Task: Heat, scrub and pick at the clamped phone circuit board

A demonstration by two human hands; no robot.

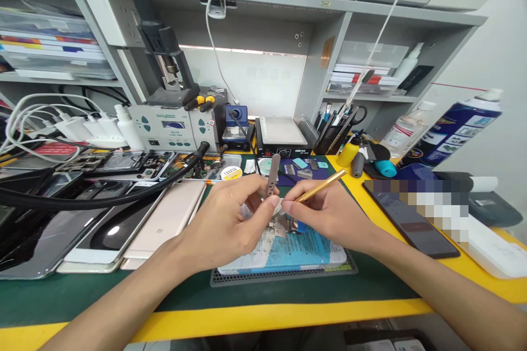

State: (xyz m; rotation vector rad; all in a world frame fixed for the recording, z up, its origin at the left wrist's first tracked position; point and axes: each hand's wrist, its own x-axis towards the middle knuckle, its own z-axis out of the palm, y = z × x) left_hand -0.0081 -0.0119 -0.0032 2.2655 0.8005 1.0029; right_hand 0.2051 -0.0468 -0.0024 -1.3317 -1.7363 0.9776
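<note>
My left hand (236, 214) is closed on grey metal tweezers (272, 173), whose flat, holed back end points up. Between the fingers of my right hand (319, 208) is a slim gold pen-shaped tool (325, 185), slanting up to the right; its working tip is hidden. Both hands meet above small metal phone parts (280, 226), which are partly covered by the fingers. These lie on a blue and white pad (255, 260) with worn, smudged print. A dark perforated mat (284, 278) shows beneath the pad.
Several phones (164, 225) lie left, with a thick black hose (123, 201) arching over them. Behind stand a hot-air station (175, 129), a small heating plate (282, 132) and a pen holder (332, 137). A dark phone (407, 219) and a spray can (457, 126) are right.
</note>
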